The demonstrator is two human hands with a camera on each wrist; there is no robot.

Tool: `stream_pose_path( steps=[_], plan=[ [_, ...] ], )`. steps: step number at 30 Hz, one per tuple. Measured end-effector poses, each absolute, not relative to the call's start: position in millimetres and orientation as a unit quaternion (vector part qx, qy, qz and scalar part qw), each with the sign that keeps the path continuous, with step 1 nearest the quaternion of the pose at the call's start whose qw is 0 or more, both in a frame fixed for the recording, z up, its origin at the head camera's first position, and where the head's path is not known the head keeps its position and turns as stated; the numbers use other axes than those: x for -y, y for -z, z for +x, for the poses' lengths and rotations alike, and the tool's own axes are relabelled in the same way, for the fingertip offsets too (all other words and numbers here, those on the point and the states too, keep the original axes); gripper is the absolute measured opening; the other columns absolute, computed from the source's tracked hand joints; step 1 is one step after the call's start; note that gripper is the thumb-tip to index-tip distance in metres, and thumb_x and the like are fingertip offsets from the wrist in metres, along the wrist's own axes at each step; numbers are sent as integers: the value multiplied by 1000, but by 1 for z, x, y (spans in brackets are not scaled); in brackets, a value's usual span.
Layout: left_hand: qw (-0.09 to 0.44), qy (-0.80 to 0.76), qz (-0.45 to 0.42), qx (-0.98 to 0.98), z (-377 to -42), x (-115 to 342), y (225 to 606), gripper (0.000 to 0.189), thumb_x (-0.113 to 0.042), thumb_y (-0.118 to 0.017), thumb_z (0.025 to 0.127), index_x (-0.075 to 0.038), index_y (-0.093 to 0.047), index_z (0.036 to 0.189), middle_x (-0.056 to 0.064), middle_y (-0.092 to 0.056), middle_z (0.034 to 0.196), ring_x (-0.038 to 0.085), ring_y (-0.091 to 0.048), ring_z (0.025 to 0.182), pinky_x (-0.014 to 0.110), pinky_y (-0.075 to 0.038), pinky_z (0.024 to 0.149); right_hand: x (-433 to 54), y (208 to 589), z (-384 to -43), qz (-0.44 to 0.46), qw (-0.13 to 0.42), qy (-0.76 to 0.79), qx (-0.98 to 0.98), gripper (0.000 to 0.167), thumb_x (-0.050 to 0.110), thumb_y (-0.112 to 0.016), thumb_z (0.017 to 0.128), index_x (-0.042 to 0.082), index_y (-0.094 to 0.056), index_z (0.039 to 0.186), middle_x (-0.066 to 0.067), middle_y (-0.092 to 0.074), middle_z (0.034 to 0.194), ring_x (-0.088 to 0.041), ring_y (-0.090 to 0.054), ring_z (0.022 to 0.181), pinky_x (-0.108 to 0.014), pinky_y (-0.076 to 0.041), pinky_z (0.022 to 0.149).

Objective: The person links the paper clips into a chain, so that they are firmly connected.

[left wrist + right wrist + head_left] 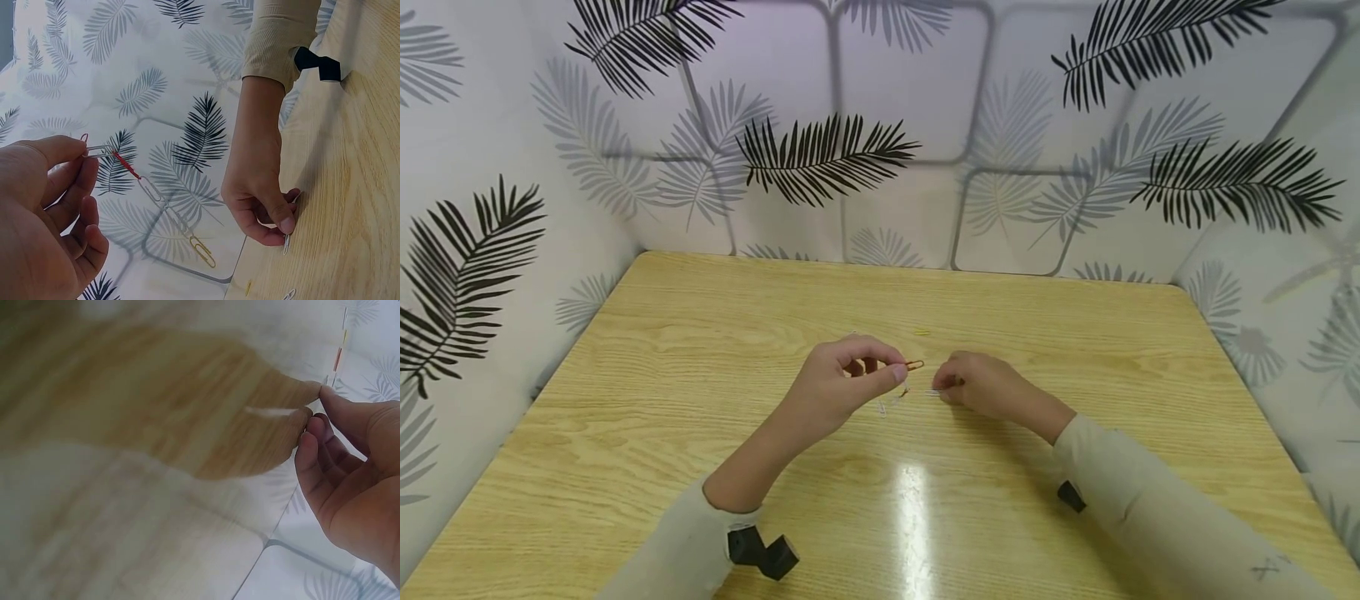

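Observation:
My left hand (842,379) is raised over the table, its thumb and index finger pinching a paper clip chain (150,189) by its upper end. An orange-red clip (914,365) pokes out past the fingertips. Below it the linked clips hang slanting, white and red, down to a yellow clip (202,251) at the bottom. Down at the tabletop, my right hand (981,383) holds a white paper clip (287,244) between thumb and fingers; one end of that clip shows beyond them. The right wrist view (369,462) hand has its fingertips at the table surface.
On the wood-grain table (700,333) lie a loose yellow paper clip (922,332) farther back and a white paper clip (289,294). A leaf-patterned covering (895,208) rises behind the table's far edge. Glare shines on the near tabletop.

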State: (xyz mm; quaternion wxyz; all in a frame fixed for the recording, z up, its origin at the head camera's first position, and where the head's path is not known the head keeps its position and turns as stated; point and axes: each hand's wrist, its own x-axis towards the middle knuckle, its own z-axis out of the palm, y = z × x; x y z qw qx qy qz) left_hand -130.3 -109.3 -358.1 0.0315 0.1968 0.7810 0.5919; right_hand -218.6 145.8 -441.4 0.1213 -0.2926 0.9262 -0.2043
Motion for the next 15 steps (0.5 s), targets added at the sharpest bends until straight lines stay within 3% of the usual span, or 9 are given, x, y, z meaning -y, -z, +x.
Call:
stream_pose_path(
  steps=[15],
  plan=[
    [34, -592, 197, -780, -130, 108, 357, 12, -24, -70, 96, -15, -75, 101, 0, -66, 92, 23, -50, 77, 30, -42, 67, -145, 440, -217, -287, 130, 201, -928, 4, 16, -72, 94, 15, -73, 98, 3, -69, 96, -11, -63, 89, -35, -54, 82]
  ],
)
